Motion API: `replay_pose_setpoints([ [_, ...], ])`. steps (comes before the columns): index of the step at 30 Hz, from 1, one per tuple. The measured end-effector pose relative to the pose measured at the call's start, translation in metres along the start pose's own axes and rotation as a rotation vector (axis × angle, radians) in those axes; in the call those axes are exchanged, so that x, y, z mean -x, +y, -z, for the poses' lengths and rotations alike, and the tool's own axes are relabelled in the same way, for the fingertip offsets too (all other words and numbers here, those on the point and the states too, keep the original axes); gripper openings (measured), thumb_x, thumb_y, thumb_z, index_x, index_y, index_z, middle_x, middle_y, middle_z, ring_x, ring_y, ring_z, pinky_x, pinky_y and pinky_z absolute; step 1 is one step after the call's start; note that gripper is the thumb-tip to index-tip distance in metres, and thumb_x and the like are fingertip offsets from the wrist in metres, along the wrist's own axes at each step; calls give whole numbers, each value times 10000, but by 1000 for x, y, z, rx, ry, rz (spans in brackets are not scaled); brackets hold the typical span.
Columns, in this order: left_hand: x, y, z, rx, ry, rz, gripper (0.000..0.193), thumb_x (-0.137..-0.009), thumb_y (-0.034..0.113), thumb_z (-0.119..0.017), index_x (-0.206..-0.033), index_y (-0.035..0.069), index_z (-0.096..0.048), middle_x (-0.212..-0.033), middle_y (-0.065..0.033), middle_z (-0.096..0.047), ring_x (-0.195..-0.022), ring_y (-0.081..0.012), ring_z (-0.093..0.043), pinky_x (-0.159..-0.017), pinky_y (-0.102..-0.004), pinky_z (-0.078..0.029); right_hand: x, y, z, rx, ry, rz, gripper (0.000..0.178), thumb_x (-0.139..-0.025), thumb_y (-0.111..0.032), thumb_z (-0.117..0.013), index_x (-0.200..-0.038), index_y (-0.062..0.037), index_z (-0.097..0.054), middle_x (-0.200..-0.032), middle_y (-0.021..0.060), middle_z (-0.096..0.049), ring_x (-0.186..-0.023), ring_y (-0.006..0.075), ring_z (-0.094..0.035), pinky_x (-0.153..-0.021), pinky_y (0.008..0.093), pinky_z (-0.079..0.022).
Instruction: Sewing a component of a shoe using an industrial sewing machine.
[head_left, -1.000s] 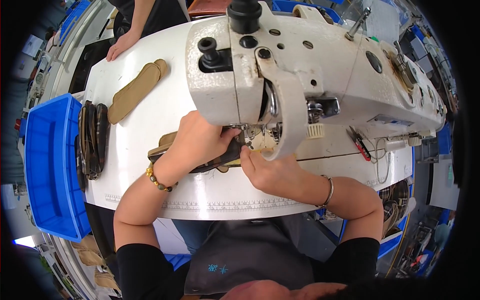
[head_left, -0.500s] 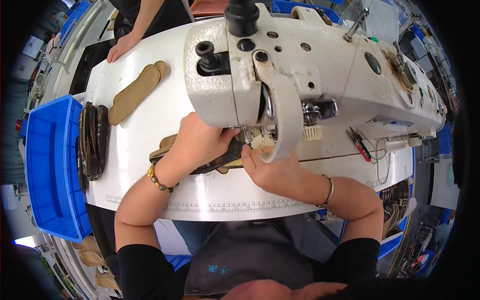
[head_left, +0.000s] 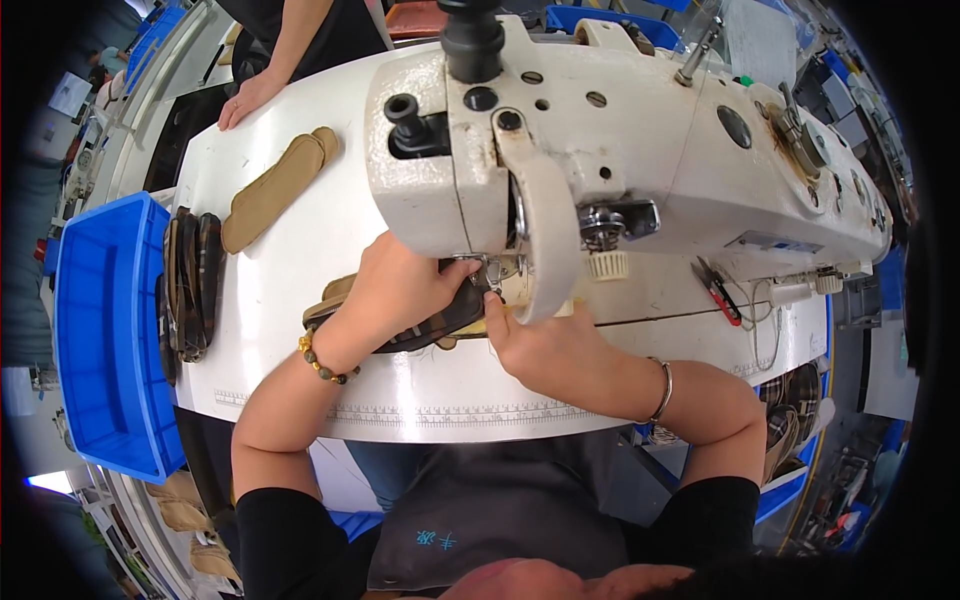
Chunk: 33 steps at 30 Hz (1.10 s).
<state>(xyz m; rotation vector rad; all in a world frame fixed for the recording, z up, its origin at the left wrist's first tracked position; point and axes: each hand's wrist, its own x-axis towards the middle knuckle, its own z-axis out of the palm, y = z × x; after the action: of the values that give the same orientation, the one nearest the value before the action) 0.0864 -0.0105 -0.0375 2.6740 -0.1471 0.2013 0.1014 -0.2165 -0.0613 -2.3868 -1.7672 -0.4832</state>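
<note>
A small rectangular bluish label plate sat on the cream sewing machine's near face, at the right.

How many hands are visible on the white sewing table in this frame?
3: the left hand and right hand press the dark plaid shoe piece under the cream sewing machine; another person's hand rests at the table's far edge.
</note>
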Motion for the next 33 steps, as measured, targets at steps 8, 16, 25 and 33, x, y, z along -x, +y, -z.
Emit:
replay_pose_setpoints([
  [8,-21,-24,-13,44,-3,-106,252,-779,121,-722,-1031,109,-721,-952,-116,-716,-895,-324,-679,-760,-408,-545,-1,8,-15,83,38,-44,445,-724,-110,-661,-1137,54,-674,-471,-14,-475,-420,175,-536,-374,341,-378],
  [16,-38,-37,-25,235,173,-320,390,-753,115,-775,-1131,78,-685,-1129,-113,-685,-1079,-310,-637,-912,-396,-507,16,14,-83,-20,56,8,409,-742,-70,-640,-1135,38,-623,-633,98,-575,-568,251,-604,-480,398,-455],
  [25,-39,-34,-21,167,168,-311,411,-758,116,-774,-1156,89,-673,-1146,-119,-679,-1072,-304,-642,-910,-393,-509,4,18,-38,343,-475,137,522,-798,27,-655,-1301,56,-518,-1130,87,-605,-1036,136,-603,-814,203,-507],
  [33,-35,-33,-20,199,139,-233,388,-767,133,-761,-1143,89,-677,-1119,-126,-683,-1078,-311,-634,-908,-398,-505,-4,15,-9,412,-572,78,336,-980,-15,-499,-1312,37,-509,-1204,94,-605,-1107,155,-619,-774,226,-536],
])
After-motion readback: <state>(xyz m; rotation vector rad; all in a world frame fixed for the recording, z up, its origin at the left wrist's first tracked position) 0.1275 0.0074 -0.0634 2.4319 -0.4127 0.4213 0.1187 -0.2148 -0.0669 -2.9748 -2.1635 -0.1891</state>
